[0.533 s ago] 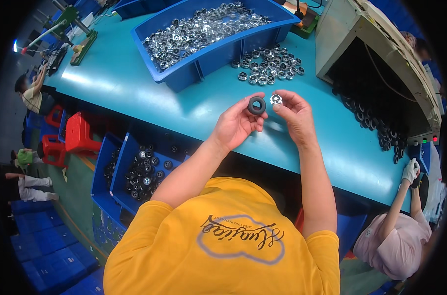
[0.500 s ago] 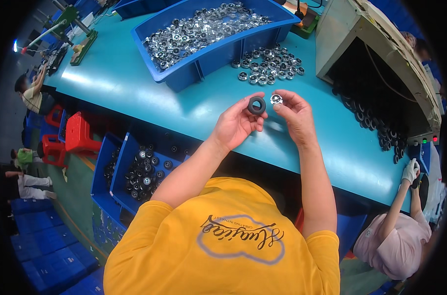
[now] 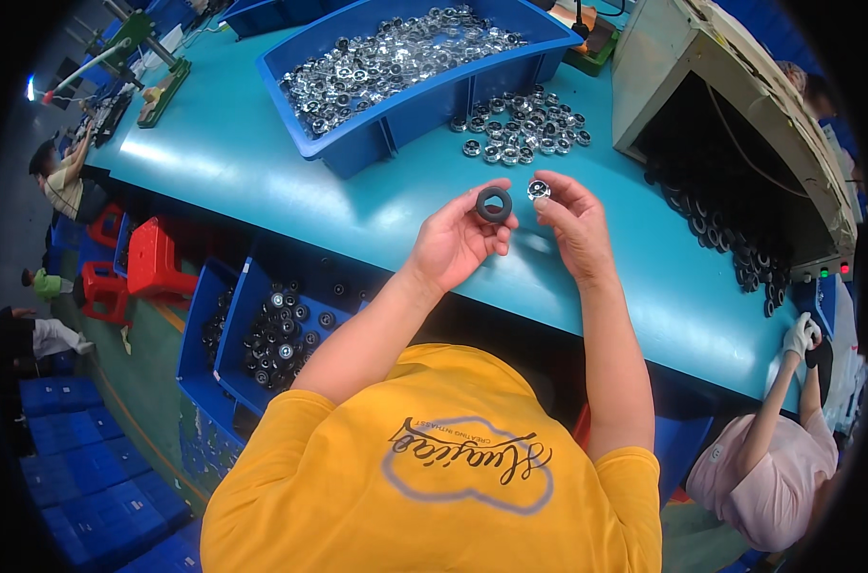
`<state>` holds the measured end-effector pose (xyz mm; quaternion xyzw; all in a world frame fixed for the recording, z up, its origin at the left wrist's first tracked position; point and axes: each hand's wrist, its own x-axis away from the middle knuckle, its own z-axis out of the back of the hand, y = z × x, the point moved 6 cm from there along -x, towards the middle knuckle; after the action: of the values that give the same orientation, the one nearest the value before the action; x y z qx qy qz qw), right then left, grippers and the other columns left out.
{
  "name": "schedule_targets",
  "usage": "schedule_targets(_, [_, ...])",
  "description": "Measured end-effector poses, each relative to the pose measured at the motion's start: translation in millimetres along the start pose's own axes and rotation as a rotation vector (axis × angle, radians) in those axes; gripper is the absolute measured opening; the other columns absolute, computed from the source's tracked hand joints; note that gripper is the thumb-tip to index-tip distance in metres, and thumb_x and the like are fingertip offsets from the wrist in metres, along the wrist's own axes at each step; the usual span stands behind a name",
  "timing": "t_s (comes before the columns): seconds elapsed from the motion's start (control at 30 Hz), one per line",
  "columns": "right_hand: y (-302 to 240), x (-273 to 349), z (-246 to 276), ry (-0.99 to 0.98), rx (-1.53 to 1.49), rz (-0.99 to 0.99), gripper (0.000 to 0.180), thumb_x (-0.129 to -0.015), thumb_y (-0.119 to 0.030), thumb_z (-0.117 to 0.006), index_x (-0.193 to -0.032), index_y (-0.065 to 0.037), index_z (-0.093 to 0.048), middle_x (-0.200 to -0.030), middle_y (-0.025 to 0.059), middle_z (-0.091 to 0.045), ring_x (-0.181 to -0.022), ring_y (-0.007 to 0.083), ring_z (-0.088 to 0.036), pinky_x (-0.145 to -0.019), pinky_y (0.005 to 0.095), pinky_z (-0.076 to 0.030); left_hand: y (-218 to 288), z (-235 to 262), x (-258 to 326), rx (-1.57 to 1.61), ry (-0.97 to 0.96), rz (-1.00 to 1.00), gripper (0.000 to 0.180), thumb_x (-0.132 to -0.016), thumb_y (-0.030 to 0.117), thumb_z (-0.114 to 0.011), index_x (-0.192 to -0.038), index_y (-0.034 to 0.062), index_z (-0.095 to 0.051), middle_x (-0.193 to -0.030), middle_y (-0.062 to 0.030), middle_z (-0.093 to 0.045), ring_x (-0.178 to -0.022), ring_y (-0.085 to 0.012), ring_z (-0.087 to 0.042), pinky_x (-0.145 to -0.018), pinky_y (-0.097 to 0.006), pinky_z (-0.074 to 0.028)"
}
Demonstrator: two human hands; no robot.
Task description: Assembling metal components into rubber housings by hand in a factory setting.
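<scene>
A black rubber ring (image 3: 494, 204) sits just above the middle of the frame, pinched at its lower edge between the thumb and fingertips of the left hand (image 3: 460, 242), its open hole facing the camera. Just to the right of it, close but apart, a small silver metal cap (image 3: 539, 189) is gripped between the thumb and forefinger of the right hand (image 3: 575, 229); the other fingers of that hand are curled loosely beneath. Both hands hover above the teal worktable (image 3: 262, 191), which runs diagonally across the upper half of the frame.

Directly above the hands, a loose cluster of silver caps (image 3: 518, 129) lies on the tabletop. Left of that cluster, at the top centre, stands a large blue plastic bin (image 3: 410, 110) filled with more shiny metal parts. At the upper right, a beige machine housing (image 3: 673, 67) opens onto a dark chute with black rings (image 3: 730, 229) spilling along the table edge.

At the left centre, below the table edge, a lower blue bin (image 3: 252, 325) holds black-and-silver assembled pieces. A red stool (image 3: 157, 258) stands further left. In the lower right corner, a person in a pink top (image 3: 768, 477) raises a white-gloved hand (image 3: 799, 334).
</scene>
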<state>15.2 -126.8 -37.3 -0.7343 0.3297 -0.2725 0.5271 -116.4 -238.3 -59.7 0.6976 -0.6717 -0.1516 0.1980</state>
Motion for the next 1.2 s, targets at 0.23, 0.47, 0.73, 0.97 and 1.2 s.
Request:
schedule_targets(0.23, [0.0, 0.3, -0.6, -0.013, 0.004, 0.0, 0.04, -0.086, -0.005, -0.074, -0.125, 0.001, -0.067, -0.099, 0.0033, -0.069, -0.086, 0.0094, -0.06, -0.078, 0.0255, -0.05, 3.5, -1.6, 2.5, 0.001, 0.003, -0.003, 0.046, -0.109, 0.029, -0.042, -0.145, 0.0004, -0.047, -0.108, -0.0189, -0.067, -0.087, -0.0232, -0.067, -0.076, -0.036, -0.058])
schedule_targets(0.47, [-0.3, 0.9, -0.7, -0.025, -0.001, 0.011, 0.04, -0.085, -0.002, -0.074, -0.125, 0.0, -0.068, -0.1, 0.0029, -0.07, -0.086, 0.0082, -0.061, -0.079, 0.0245, -0.051, 18.9, -6.5, 8.5, -0.446, 0.141, -0.178, 0.05, -0.094, 0.006, -0.07, -0.141, -0.0006, -0.052, -0.113, -0.0098, -0.065, -0.096, -0.016, -0.065, -0.085, -0.031, -0.057])
schedule_targets(0.73, [-1.3, 4.6, -9.7, -0.106, 0.056, 0.02, 0.041, -0.08, 0.0, -0.079, -0.119, -0.002, -0.069, -0.093, -0.002, -0.065, -0.083, 0.005, -0.058, -0.079, 0.0219, -0.05, 24.7, -7.5, 13.3, -0.639, 0.235, -0.235, 0.059, -0.083, -0.005, -0.079, -0.137, -0.0018, -0.056, -0.113, -0.004, -0.063, -0.1, -0.0114, -0.062, -0.093, -0.027, -0.055])
schedule_targets(0.97, [0.6, 6.3, -12.9, -0.15, 0.111, 0.003, 0.038, -0.077, -0.002, -0.083, -0.113, -0.004, -0.071, -0.089, -0.0038, -0.062, -0.081, 0.0044, -0.057, -0.077, 0.0207, -0.049, 20.8, -9.2, 14.5, -0.644, 0.2, -0.227, 0.06, -0.083, -0.005, -0.079, -0.138, -0.0022, -0.056, -0.117, -0.0066, -0.065, -0.108, -0.0126, -0.062, -0.095, -0.028, -0.055])
schedule_targets(1.2, [1.0, 7.3, -13.8, -0.169, 0.102, -0.004, 0.037, -0.077, -0.001, -0.083, -0.112, -0.004, -0.071, -0.088, -0.0034, -0.061, -0.081, 0.0045, -0.058, -0.076, 0.0206, -0.049, 22.7, -13.6, 15.2, -0.624, 0.151, -0.237, 0.064, -0.083, -0.005, -0.078, -0.142, -0.0012, -0.054, -0.131, -0.0105, -0.064, -0.111, -0.0139, -0.062, -0.097, -0.029, -0.054])
